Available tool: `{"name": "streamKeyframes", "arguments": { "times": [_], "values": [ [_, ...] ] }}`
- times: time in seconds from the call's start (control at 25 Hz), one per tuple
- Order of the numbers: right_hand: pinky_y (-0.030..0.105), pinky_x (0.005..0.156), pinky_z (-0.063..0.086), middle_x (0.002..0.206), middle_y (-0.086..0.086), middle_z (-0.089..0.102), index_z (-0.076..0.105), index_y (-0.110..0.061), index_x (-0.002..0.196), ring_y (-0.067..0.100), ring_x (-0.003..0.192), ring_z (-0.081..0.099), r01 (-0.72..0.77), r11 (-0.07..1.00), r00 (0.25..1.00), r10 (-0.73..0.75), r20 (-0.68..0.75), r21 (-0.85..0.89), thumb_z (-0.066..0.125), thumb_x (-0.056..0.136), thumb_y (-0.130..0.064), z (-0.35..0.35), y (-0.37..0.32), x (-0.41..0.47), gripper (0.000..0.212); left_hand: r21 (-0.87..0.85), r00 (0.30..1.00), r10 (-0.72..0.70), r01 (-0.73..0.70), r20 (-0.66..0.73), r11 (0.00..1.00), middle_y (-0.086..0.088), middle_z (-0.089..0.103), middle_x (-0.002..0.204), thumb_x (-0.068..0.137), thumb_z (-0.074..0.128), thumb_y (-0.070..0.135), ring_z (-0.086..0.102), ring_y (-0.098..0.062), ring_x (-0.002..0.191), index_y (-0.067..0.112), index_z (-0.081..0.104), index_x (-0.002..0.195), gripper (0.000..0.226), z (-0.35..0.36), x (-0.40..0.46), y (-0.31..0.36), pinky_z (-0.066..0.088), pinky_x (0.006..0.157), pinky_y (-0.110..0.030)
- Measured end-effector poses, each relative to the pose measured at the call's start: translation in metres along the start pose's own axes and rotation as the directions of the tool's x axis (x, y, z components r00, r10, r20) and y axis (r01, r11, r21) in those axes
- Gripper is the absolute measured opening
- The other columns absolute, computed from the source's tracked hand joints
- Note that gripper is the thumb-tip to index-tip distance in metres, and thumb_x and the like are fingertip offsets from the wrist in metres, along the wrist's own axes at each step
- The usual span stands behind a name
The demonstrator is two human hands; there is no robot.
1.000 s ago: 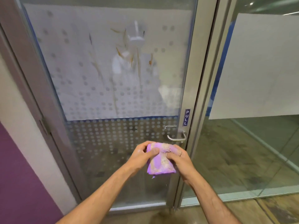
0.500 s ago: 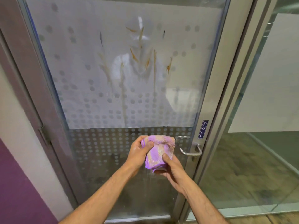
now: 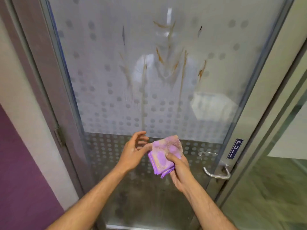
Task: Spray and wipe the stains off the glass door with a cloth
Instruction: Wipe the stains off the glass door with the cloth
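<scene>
The glass door [image 3: 103, 77] fills the view, frosted with a dot pattern. Brown streaky stains [image 3: 181, 68] run down its upper middle, with thin drips reaching lower. A folded purple cloth [image 3: 163, 155], soiled tan on its top face, is held in front of the door's lower half. My right hand [image 3: 180, 170] grips the cloth from below, thumb pressed on its front. My left hand [image 3: 134, 151] is just left of the cloth with fingers spread, its thumb near the cloth's edge. No spray bottle is in view.
A metal lever handle [image 3: 216, 172] and a blue PULL sign [image 3: 235, 148] sit on the door's right stile. A grey frame with a hinge [image 3: 58, 135] and a purple wall [image 3: 18, 163] are at the left. A fixed glass panel [image 3: 274, 180] is at the right.
The view has come closer to the door and tilted up. My left hand has let go of the cloth and opened; my right hand keeps hold of it.
</scene>
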State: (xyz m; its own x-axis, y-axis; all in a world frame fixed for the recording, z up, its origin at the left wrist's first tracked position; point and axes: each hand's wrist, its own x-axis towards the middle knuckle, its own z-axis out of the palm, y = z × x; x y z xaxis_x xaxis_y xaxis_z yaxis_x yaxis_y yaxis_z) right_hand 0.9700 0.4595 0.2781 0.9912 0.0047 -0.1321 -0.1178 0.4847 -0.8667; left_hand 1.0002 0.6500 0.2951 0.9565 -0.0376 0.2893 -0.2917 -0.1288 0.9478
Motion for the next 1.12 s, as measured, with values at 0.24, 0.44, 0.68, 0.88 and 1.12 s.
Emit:
{"name": "streamKeyframes", "arguments": {
  "times": [0.24, 0.44, 0.68, 0.88, 1.12],
  "values": [
    [0.034, 0.047, 0.055, 0.1, 0.019, 0.075, 0.066, -0.002, 0.116, 0.031, 0.065, 0.068, 0.059, 0.998, 0.97, -0.054, -0.236, 0.017, 0.061, 0.095, -0.004, 0.031, 0.027, 0.035, 0.021, 0.715, 0.893, 0.449, -0.335, 0.033, 0.614, -0.004, 0.023, 0.169, 0.093, 0.063, 0.038, 0.017, -0.019, 0.157, 0.013, 0.03, 0.159, 0.078, -0.089, 0.067, -0.002, 0.018, 0.126, -0.037],
    [0.023, 0.036, 0.042, 0.066, 0.009, 0.061, 0.061, -0.007, 0.104, 0.016, 0.035, 0.051, 0.12, 0.989, 0.868, -0.147, -0.474, -0.086, 0.058, 0.096, -0.005, 0.078, 0.046, 0.055, 0.009, 0.894, 0.844, 0.514, -0.341, 0.154, 0.292, -0.007, -0.011, 0.172, 0.097, 0.06, 0.043, -0.014, -0.026, 0.158, 0.016, 0.004, 0.164, 0.092, -0.121, 0.115, 0.004, -0.003, 0.124, -0.053],
    [0.036, 0.078, 0.051, 0.098, 0.007, 0.072, 0.062, -0.009, 0.11, 0.025, 0.086, 0.067, 0.22, 0.913, 0.735, -0.387, -0.557, -0.343, 0.064, 0.072, -0.029, 0.108, 0.07, 0.083, 0.043, 0.95, 0.74, 0.653, -0.297, 0.162, 0.1, -0.005, -0.025, 0.167, 0.093, 0.041, 0.07, -0.023, -0.028, 0.155, 0.016, -0.011, 0.162, 0.102, -0.141, 0.162, -0.009, -0.008, 0.118, -0.066],
    [0.033, 0.081, 0.051, 0.093, -0.014, 0.067, 0.054, -0.032, 0.104, 0.016, 0.088, 0.067, 0.208, 0.89, 0.664, -0.434, -0.609, -0.407, 0.069, 0.086, -0.017, 0.13, 0.072, 0.1, 0.028, 0.97, 0.646, 0.741, -0.241, 0.185, -0.033, -0.009, -0.024, 0.168, 0.093, 0.034, 0.073, -0.023, -0.032, 0.155, 0.012, -0.007, 0.162, 0.101, -0.138, 0.174, -0.024, -0.008, 0.116, -0.068],
    [0.035, 0.096, 0.05, 0.118, 0.003, 0.067, 0.051, -0.02, 0.128, 0.023, 0.106, 0.064, 0.238, 0.867, 0.586, -0.488, -0.647, -0.438, 0.065, 0.094, -0.019, 0.159, 0.073, 0.119, 0.037, 0.972, 0.604, 0.774, -0.229, 0.19, -0.06, -0.011, -0.022, 0.168, 0.094, 0.03, 0.071, -0.023, -0.034, 0.155, 0.01, -0.004, 0.162, 0.098, -0.137, 0.178, -0.027, -0.007, 0.116, -0.067]
  ]
}}
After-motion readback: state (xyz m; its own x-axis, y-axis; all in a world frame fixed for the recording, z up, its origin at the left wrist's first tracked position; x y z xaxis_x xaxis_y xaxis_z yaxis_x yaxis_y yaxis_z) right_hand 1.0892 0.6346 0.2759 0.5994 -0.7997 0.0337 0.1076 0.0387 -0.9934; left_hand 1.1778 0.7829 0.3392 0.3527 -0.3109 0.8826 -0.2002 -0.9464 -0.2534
